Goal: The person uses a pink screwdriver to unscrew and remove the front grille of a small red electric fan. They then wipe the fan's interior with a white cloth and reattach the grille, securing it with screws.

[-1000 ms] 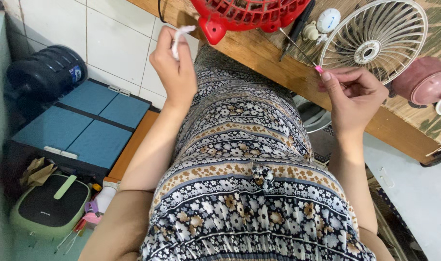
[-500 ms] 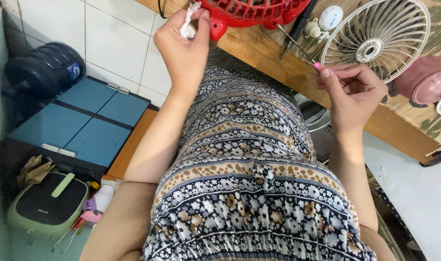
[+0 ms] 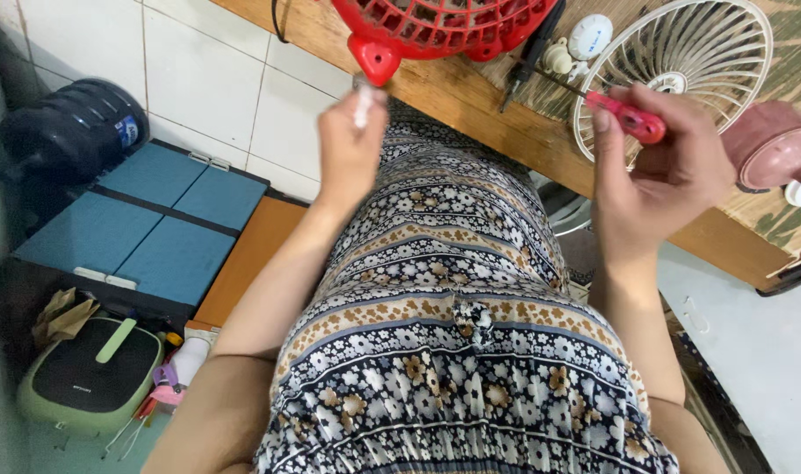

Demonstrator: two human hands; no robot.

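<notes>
The left hand is closed around a small white scrap, pinched at the fingertips just below the red plastic fan housing that overhangs the near edge of the wooden worktop. The right hand grips a red-handled screwdriver over the same edge, its shaft lying across the cream round fan grille, with a pink lidded pot just beside it toward the worktop's right end.
</notes>
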